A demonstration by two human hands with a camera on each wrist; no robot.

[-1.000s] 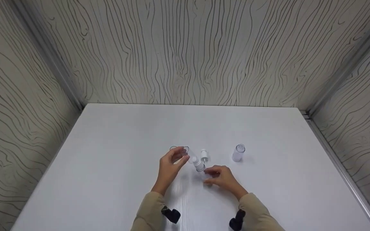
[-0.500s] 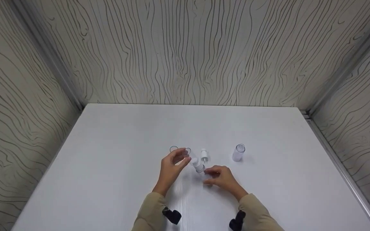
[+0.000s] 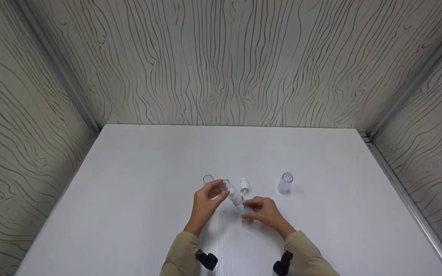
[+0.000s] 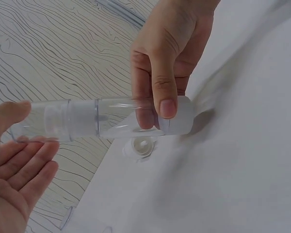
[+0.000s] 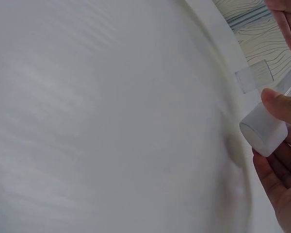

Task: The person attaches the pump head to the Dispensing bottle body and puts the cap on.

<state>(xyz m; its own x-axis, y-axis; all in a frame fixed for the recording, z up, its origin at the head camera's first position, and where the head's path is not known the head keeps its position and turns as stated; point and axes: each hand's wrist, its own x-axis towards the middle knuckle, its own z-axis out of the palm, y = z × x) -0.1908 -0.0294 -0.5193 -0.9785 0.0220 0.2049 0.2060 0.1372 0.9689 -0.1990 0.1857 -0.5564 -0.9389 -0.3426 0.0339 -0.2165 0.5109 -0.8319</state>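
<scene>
In the left wrist view, my left hand [image 4: 14, 179] pinches a clear cap [image 4: 31, 121] between thumb and fingertips. The cap reaches over the white pump top [image 4: 82, 119] of a clear bottle [image 4: 126, 116]. My right hand [image 4: 169, 53] grips that bottle near its white base [image 4: 184, 115], thumb on the near side. In the head view, the left hand [image 3: 205, 201] and right hand [image 3: 265, 214] hold this bottle tilted between them above the table. The right wrist view shows the white base [image 5: 263, 128] beside the right thumb; most of the bottle lies outside that frame.
A separate white pump top [image 3: 244, 186] lies on the white table [image 3: 148, 184] just beyond the hands. Farther right stands another clear bottle [image 3: 285, 183]. A second clear cap [image 3: 208, 179] is left of the left hand. Wood-patterned walls [image 3: 221, 61] enclose the table.
My left hand has shifted slightly right and toward me, bringing the clear cap farther over the bottle's pump top. The right hand has barely moved. The things on the table have stayed put.
</scene>
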